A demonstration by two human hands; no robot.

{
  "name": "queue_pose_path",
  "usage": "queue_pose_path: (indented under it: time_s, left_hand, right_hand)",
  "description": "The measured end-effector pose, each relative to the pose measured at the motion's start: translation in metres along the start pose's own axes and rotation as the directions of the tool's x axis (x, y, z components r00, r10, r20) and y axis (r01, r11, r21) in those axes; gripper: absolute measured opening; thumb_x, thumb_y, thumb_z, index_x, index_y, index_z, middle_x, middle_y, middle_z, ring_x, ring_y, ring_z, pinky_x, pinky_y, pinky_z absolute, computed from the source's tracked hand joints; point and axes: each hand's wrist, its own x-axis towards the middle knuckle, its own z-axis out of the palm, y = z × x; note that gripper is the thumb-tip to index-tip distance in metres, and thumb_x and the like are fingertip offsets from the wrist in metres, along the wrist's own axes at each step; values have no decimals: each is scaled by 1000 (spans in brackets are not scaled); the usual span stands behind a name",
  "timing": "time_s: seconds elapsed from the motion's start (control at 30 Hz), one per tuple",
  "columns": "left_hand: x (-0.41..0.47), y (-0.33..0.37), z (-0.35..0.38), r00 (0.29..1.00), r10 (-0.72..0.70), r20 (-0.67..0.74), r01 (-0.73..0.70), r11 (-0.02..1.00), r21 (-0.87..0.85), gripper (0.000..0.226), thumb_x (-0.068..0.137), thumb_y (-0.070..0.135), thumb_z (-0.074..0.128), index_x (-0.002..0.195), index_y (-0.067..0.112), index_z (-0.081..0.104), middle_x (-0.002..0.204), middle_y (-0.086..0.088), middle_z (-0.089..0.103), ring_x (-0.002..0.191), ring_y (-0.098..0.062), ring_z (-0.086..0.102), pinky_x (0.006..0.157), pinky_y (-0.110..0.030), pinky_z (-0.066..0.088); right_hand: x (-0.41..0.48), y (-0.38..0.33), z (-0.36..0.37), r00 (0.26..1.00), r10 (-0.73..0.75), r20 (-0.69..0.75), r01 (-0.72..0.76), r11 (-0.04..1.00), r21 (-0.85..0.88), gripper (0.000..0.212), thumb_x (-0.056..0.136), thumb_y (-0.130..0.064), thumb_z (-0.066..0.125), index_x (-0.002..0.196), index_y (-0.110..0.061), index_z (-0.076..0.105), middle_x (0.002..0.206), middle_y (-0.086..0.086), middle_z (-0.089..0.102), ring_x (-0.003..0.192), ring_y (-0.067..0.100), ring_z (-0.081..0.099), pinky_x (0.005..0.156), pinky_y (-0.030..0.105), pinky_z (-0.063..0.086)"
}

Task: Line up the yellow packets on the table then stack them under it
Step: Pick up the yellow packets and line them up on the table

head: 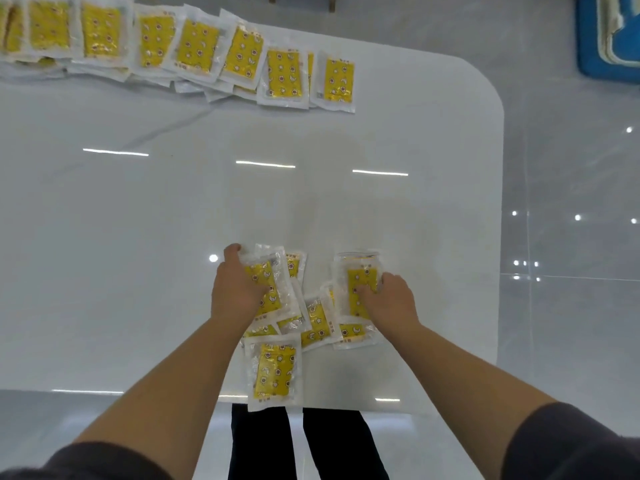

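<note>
Several yellow packets in clear wrappers lie in a loose pile (313, 322) near the front edge of the white table (138, 237). My left hand (235, 289) grips a packet (268, 289) at the pile's left side. Over on the right, my right hand (389, 303) holds another packet (360, 282) at its lower end. One packet (275, 372) lies at the very front and overhangs the table edge. A long row of overlapping yellow packets (194, 53) runs along the far edge, ending at a packet (337, 81) on the right.
The table's right edge is rounded, with glossy grey floor (571, 202) beyond it. A blue object (609, 36) lies on the floor at the far right. My dark trouser legs (304, 445) show below the table's front edge.
</note>
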Motion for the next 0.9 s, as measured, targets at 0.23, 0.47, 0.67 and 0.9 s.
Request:
queue_pose_path:
  time_s: [0.23,0.47,0.67,0.9]
  left_hand:
    - [9,19,18,989,-92,-119,106,988,113,77,75,20,82,132,7,33,126,-18,49,112,-37,54,89,-44,49]
    - [22,27,22,976,-188,-111,200,974,106,65,76,33,79,123,8,43,120,-11,55,111,-32,56,93,-44,47]
    - [24,41,32,988,-79,-135,124,922,368,70,74,48,76,125,10,46,124,-9,47,117,-28,49,93,-42,40]
    - [34,51,33,991,-89,-99,116,942,315,30,83,32,69,103,17,51,111,-6,57,102,-26,55,84,-36,36]
  right_hand:
    - [26,-19,2,975,191,-116,-191,982,8,24,88,-34,60,98,-13,55,111,8,51,95,29,58,88,45,48]
    - [46,-38,-10,994,100,-42,-104,990,-97,9,83,-26,60,85,-22,52,86,-2,57,85,23,56,82,35,45]
    - [49,-46,-4,989,-136,54,146,940,-309,16,86,-29,57,94,-23,45,93,-2,52,86,22,53,83,36,40]
    - [64,-55,-15,970,-180,165,226,919,-324,14,82,-23,59,78,-24,45,72,-9,45,82,20,51,79,33,41]
